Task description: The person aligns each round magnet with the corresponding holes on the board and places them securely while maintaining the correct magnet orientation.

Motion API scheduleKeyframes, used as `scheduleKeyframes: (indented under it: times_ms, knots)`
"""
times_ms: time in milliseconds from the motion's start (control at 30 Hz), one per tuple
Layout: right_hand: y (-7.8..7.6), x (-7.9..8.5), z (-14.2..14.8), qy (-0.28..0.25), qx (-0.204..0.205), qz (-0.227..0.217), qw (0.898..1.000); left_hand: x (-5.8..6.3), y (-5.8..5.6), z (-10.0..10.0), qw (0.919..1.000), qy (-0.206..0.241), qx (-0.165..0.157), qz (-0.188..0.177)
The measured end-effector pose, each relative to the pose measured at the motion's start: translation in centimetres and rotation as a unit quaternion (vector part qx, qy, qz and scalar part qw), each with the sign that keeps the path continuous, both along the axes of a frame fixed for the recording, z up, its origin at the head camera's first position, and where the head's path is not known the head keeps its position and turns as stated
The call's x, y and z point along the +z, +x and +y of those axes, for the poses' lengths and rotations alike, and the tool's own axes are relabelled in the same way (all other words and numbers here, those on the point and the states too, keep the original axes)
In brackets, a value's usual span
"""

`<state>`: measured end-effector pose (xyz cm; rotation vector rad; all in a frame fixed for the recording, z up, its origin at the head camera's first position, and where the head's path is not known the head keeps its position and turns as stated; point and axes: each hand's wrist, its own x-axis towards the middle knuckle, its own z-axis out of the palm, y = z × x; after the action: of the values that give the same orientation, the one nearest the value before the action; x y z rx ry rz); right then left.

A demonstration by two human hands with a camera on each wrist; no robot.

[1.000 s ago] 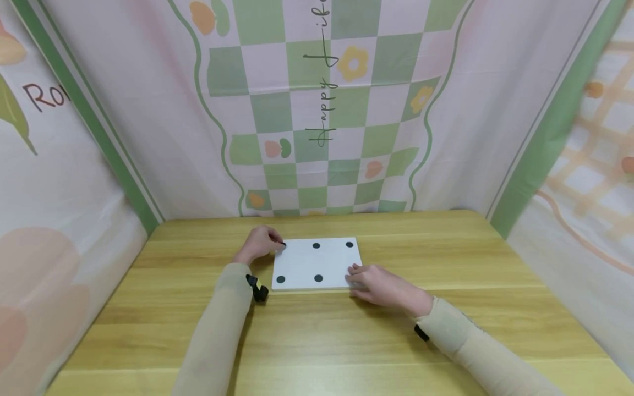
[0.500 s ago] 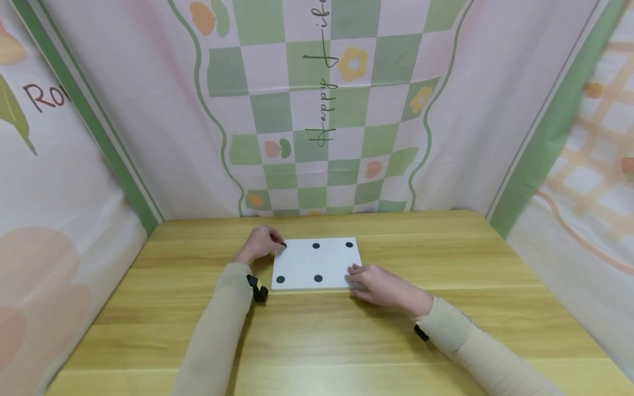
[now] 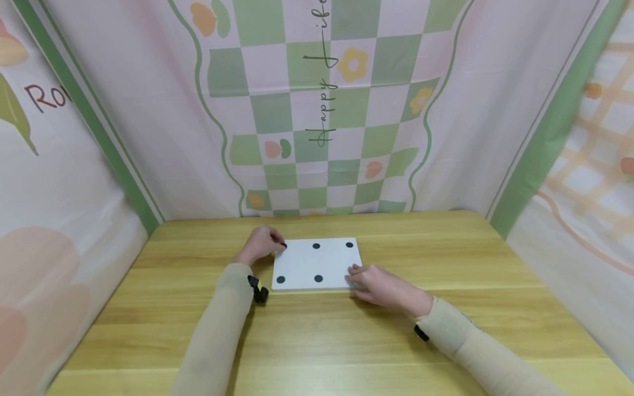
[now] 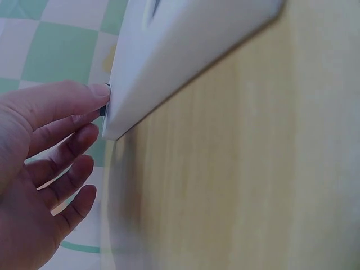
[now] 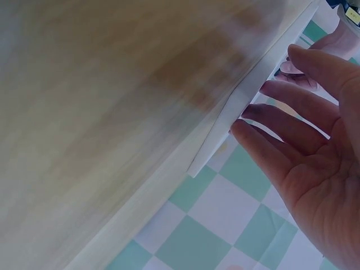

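A flat white board (image 3: 317, 262) lies on the table with several round black discs on its face, among them one at the near left (image 3: 280, 279) and one at the far right (image 3: 349, 245). My left hand (image 3: 258, 243) pinches a small black disc (image 4: 103, 111) between thumb and index finger at the board's far left corner. Its other fingers are loosely bent, clear of the board. On the near right corner, my right hand (image 3: 380, 285) rests its fingertips on the board, fingers spread. What lies beneath those fingers is hidden.
The wooden table (image 3: 317, 341) extends around the board on all sides. Behind it hangs a green-and-white checked cloth (image 3: 317, 110), with printed cloth at the left and right too. A small black device (image 3: 257, 289) sits on my left wrist.
The black disc at my left fingertips shows slightly more of its face than a second ago. Both hands and the board look otherwise still.
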<state>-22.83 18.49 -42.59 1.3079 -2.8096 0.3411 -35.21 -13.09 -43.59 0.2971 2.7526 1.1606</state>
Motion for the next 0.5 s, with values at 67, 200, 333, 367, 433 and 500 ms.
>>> scheduleKeyframes:
  times_ms: [67,200,333,367,433,500]
  knots:
    - [0.01,0.03,0.0,0.001,0.0,0.0,1.0,0.1,0.09,0.06,1.0,0.0,0.0,-0.001]
    - [0.03,0.06,0.0,0.002,-0.002,-0.001,1.0,0.25,0.23,0.11,1.0,0.001,0.001,-0.005]
    - [0.02,0.05,0.02,0.001,-0.002,-0.002,1.0,0.25,0.25,0.09,1.0,0.0,0.0,-0.004]
    - [0.01,0.05,0.03,0.001,-0.002,-0.002,1.0,0.24,0.25,0.09,1.0,0.001,0.0,-0.003]
    - [0.0,0.03,0.02,0.001,-0.002,-0.003,1.0,0.21,0.24,0.08,1.0,0.002,0.0,-0.004]
    - [-0.01,0.01,0.03,0.002,-0.003,-0.004,1.0,0.19,0.24,0.06,1.0,0.002,-0.002,-0.003]
